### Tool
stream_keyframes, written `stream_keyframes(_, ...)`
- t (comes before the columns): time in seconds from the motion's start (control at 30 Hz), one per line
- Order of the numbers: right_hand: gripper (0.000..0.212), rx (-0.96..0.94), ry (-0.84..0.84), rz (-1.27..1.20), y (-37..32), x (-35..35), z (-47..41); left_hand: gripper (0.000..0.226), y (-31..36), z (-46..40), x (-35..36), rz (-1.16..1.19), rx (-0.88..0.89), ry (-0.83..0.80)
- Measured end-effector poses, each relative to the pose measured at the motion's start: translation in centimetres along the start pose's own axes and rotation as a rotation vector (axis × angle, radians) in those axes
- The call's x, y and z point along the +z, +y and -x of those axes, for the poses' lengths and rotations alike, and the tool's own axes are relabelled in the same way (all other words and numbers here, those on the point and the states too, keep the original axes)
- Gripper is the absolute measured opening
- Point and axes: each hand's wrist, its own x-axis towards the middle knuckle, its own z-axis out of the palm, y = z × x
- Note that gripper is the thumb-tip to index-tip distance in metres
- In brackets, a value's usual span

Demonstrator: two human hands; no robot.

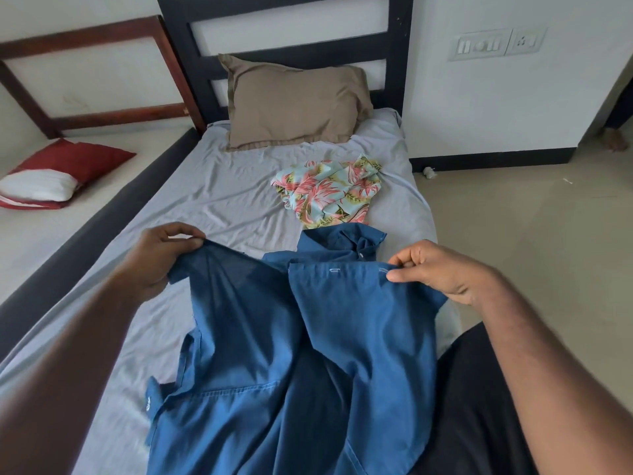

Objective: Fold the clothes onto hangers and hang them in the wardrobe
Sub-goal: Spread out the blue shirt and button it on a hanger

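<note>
Person stands at near end of a bed (212,186) w/ grey sheet, both arms reaching fwd. Blue shirt (274,354) is held up by its far edge, rest of it draping down toward the person and onto the near part of the mattress; a cuff w/ white buttons shows at near left.

Left hand (161,258) pinches the shirt's left corner, thumb and fingers closed together on the fabric. Right hand (442,272) pinches the button-hole strip at the right, thumb and forefinger clamped on the edge, other fingers curled. Hands are well apart, fabric stretched btwn them. Shirt's collar part lies on the sheet just beyond the held edge.

Floral garment (329,190), pink/green/light-blue print, sits crumpled on the sheet further off, right of centre, its near edge touching or just beside the blue collar. Tan pillow (294,101) leans at the far end against a dark slatted headboard (284,46).

Left: second bed w/ a red-and-white pillow (58,176) and a brown wooden frame behind it. Right: white wall w/ switch plate (496,44), beige tiled floor.
</note>
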Motion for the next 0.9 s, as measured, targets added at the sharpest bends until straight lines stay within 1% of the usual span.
stream_keyframes(0.07,0.007,-0.049,0.149,-0.088,-0.3,1.7,-0.3,0.022,0.9,1.1,1.7,0.074,0.022,0.03)
stream_keyframes(0.2,0.005,-0.102,0.288,-0.268,0.3,6.4,0.8,0.015,0.6,7.1,7.3,0.273,0.028,-0.078)
stream_keyframes(0.23,0.007,-0.109,0.332,-0.314,0.6,7.8,1.2,0.016,-0.2,8.7,8.8,0.265,0.054,-0.064)
stream_keyframes(0.33,0.011,-0.112,0.443,-0.414,1.1,12.0,2.8,0.021,-3.0,12.5,13.1,0.09,0.139,0.014)
stream_keyframes(0.4,0.012,-0.098,0.47,-0.455,1.5,14.2,3.8,0.026,-4.4,14.2,15.3,0.083,0.125,0.012)
stream_keyframes(0.5,0.014,-0.074,0.463,-0.483,2.1,16.0,4.7,0.032,-5.6,15.3,17.1,0.099,0.095,0.013)
stream_keyframes(0.6,0.011,-0.053,0.481,-0.52,2.2,16.2,5.3,0.024,-5.7,15.4,17.5,0.135,0.092,0.064)
stream_keyframes(0.67,0.009,-0.062,0.494,-0.545,2.1,16.1,5.5,0.019,-5.7,15.4,17.6,0.111,0.111,0.102)
stream_keyframes(0.8,0.015,-0.127,0.522,-0.478,1.8,16.2,5.5,0.016,-6.0,15.5,18.0,0.021,0.165,0.142)
stream_keyframes(0.9,0.01,-0.147,0.533,-0.42,2.0,16.4,5.4,0.016,-6.2,15.8,18.5,-0.009,0.201,0.129)
